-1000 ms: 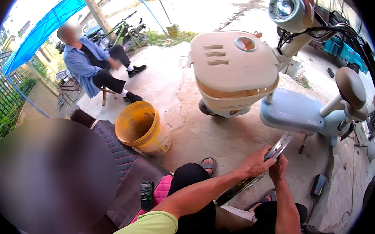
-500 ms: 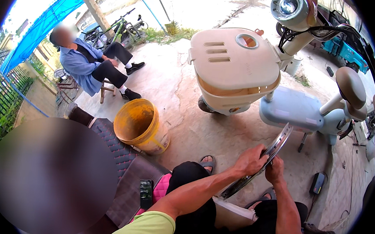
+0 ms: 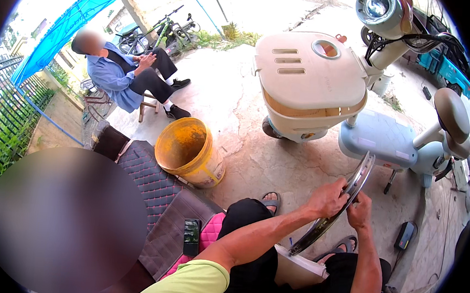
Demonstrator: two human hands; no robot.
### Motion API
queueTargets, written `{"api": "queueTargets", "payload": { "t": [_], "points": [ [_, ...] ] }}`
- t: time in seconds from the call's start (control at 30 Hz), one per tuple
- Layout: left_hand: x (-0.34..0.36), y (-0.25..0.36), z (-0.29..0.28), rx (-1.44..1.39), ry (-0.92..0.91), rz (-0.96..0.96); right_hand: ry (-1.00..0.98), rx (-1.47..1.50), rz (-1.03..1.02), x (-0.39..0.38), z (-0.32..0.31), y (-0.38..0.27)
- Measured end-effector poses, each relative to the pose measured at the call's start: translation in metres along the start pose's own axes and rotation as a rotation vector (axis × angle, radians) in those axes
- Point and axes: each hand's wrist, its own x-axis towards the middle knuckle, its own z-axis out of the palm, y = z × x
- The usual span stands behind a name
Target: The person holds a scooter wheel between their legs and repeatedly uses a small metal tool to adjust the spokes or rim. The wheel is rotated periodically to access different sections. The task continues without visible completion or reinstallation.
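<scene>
Both hands grip a bare metal wheel rim (image 3: 335, 210) held edge-on over the knees: the left hand (image 3: 326, 199) clasps its upper arc, the right hand (image 3: 359, 211) pinches the opposite edge. It looks stiff, light and smooth, best taken by the edges. Beyond stand a pale scooter (image 3: 326, 87), a yellow bucket (image 3: 190, 153) and a seated person (image 3: 125, 76).
</scene>
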Motion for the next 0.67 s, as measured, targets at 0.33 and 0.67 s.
{"api": "queueTargets", "payload": {
  "t": [0.33, 0.67],
  "points": [
    [-0.004, -0.002, -0.001, 0.015, 0.003, 0.000, 0.025, -0.020, 0.030, 0.002, -0.012, 0.001],
    [-0.004, -0.001, -0.008, 0.005, -0.091, -0.028, 0.081, 0.022, -0.007, 0.004, 0.002, 0.029]
  ]
}}
